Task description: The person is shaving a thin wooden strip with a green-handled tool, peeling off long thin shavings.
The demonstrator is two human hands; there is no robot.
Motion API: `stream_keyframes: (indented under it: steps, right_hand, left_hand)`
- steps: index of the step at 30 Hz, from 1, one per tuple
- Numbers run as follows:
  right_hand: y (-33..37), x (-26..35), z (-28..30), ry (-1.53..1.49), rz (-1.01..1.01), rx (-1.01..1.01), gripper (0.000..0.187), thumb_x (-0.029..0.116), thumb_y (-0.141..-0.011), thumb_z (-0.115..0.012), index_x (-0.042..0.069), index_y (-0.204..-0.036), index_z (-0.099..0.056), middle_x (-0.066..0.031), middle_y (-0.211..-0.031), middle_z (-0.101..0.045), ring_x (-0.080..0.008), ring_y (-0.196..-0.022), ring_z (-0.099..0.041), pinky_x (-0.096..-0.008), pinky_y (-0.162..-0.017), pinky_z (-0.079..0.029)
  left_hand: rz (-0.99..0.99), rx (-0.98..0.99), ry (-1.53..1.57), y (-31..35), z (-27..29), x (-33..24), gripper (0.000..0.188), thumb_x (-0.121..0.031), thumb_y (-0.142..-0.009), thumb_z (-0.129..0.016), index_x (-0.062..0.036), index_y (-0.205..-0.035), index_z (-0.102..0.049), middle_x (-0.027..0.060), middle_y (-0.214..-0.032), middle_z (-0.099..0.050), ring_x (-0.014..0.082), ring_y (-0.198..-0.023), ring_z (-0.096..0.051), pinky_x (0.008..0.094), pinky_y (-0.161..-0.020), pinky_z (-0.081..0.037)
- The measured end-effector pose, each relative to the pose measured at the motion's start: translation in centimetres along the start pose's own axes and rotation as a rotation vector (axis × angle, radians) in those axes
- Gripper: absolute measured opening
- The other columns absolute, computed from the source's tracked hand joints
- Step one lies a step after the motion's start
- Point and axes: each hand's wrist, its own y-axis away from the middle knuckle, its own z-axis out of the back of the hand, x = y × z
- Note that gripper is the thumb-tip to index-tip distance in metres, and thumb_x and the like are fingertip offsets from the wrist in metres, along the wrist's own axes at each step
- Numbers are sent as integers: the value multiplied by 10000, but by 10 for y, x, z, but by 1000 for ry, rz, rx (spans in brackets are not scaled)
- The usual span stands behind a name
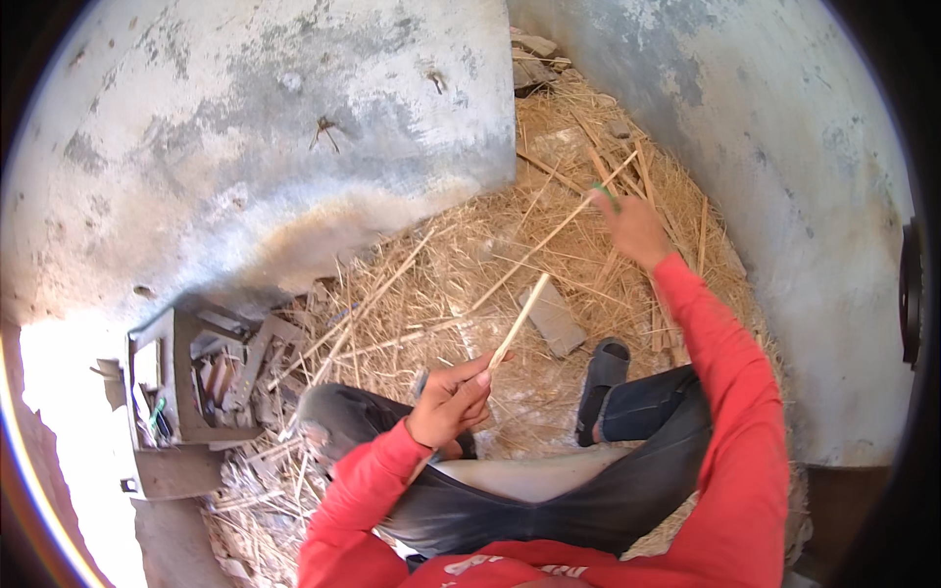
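My left hand (453,402) is closed around a pale split stick (521,318), bamboo or cane by its look, which slants up and to the right in front of my lap. Reaching far out to the right, my right hand (635,229) grips a small green object (606,196), perhaps a tool's handle; its kind is hard to make out. A long thin strip (545,242) passes by the fingers of that hand; whether they hold it too, I cannot tell. Straw-like shavings (431,284) cover the ground below both hands.
A flat grey stone block (556,318) lies ahead of my sandalled foot (601,387). On the left stands an open wooden box (186,431) with tools and scraps. Weathered walls (323,88) rise in front and at the right (794,196). More strips (382,284) lie among the shavings.
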Motion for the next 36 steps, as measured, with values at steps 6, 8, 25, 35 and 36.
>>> stream_keyframes:
  steps: [6,8,25,35,36]
  right_hand:
    - [55,65,-7,-22,197,89,770,618,-1021,-417,-34,-657,-606,-131,-510,-477,-285,-475,-484,-453,-545,-433]
    - [84,95,-22,-202,331,129,674,552,-994,-532,-10,-624,-561,-161,-505,-430,-295,-451,-419,-464,-501,-342]
    - [85,94,-27,-187,348,150,677,557,-1019,-462,-11,-725,-682,-188,-522,-522,-338,-486,-548,-466,-526,-431]
    - [109,101,-52,38,433,266,739,628,-999,-445,-8,-703,-676,-257,-598,-582,-441,-601,-614,-546,-624,-482]
    - [102,94,-56,30,389,155,748,630,-997,-450,-17,-682,-651,-236,-547,-532,-409,-535,-578,-518,-560,-450]
  left_hand:
    - [-69,-56,164,-18,14,-12,441,-176,-1099,-410,-5,-1505,-418,-76,-601,-237,49,-462,-187,218,-447,-216]
    - [-58,-53,151,-20,9,-15,438,-168,-1101,-395,-9,-1508,-408,-74,-610,-217,50,-470,-162,220,-449,-209]
    - [32,-41,258,-17,13,-18,426,-218,-1102,-405,-1,-1468,-436,-70,-600,-244,44,-436,-181,213,-422,-200]
    - [99,-29,295,-22,7,-14,434,-257,-1107,-406,-54,-1490,-435,-75,-601,-253,39,-437,-183,212,-423,-200]
    - [106,-26,246,-21,7,-14,441,-257,-1107,-405,-46,-1494,-428,-75,-601,-248,40,-442,-179,212,-427,-200]
